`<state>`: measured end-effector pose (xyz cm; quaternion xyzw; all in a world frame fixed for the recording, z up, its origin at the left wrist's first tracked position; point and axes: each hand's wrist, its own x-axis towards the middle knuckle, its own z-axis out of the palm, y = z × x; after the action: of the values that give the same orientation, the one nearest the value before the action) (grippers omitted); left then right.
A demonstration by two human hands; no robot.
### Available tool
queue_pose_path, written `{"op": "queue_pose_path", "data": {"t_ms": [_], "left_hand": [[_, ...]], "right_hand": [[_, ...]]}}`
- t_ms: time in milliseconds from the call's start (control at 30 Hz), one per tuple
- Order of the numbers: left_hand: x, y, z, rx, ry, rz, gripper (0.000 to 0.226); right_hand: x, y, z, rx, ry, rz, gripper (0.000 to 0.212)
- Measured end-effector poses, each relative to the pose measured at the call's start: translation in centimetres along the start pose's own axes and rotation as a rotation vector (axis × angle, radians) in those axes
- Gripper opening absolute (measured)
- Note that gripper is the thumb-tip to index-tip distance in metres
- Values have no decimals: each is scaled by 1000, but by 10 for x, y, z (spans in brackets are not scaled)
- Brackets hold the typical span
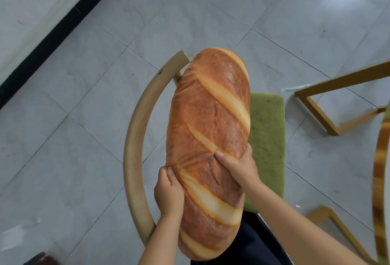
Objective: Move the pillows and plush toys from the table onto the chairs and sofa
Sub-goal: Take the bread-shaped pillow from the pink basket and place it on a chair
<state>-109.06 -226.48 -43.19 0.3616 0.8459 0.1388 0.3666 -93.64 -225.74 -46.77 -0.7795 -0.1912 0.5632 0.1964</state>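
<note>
Both hands grip the bread pillow [207, 142], left hand [168, 193] pinching its edge, right hand [238, 165] clasping its side, holding it above the chair [137, 138]; placing seems underway; next, lower it onto the green seat [267, 129] against the backrest, then let go.

Both hands grip a long bread-loaf-printed plush pillow [207, 148]: the left hand [168, 191] pinches its left edge, the right hand [238, 166] clasps its right side, above a curved wooden chair [135, 142] with a green fuzzy seat cushion [267, 138] on grey floor tiles [73, 138].
</note>
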Motion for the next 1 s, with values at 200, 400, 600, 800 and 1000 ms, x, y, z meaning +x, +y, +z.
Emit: {"op": "queue_pose_path", "data": {"t_ms": [200, 400, 600, 800, 1000], "left_hand": [[10, 2, 7, 168, 5, -31, 35], [-29, -18, 23, 586, 15, 460, 76], [8, -35, 67, 819, -134, 313, 95], [22, -48, 64, 785, 18, 336, 106], [-47, -57, 56, 620, 191, 505, 95]], "right_hand": [[10, -13, -3, -363, 39, -44, 113], [28, -57, -11, -709, 81, -690, 103], [87, -59, 20, -1030, -3, -620, 105], [76, -70, 24, -995, -35, -641, 101], [66, -102, -8, -740, 64, -686, 102]]}}
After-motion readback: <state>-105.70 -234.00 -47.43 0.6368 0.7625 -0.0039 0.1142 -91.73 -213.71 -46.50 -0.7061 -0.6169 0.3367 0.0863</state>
